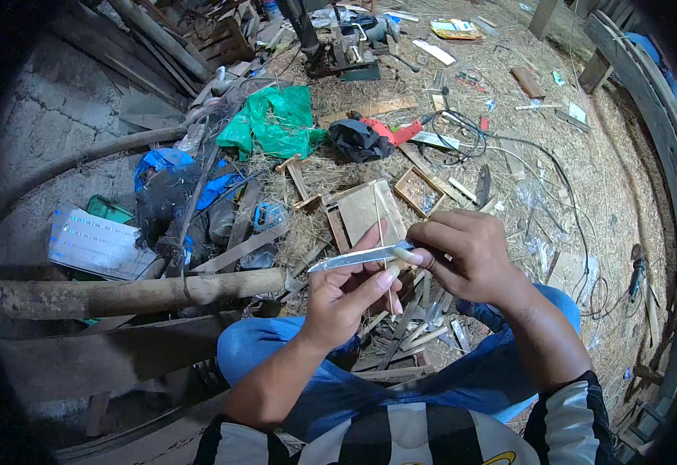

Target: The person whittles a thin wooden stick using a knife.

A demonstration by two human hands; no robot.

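A knife with a flat grey blade points left, held in my right hand, whose fingers are wrapped round its handle end. My left hand pinches a thin pale stick between thumb and fingers. The stick runs roughly upright in the view, and the blade lies across it just above my left thumb. Both hands are close together over my lap, nearly touching.
A bamboo pole lies at the left. Wood scraps, a wooden frame, a green plastic bag, a red power tool and black cables cover the straw-strewn ground ahead. A wooden beam curves along the right.
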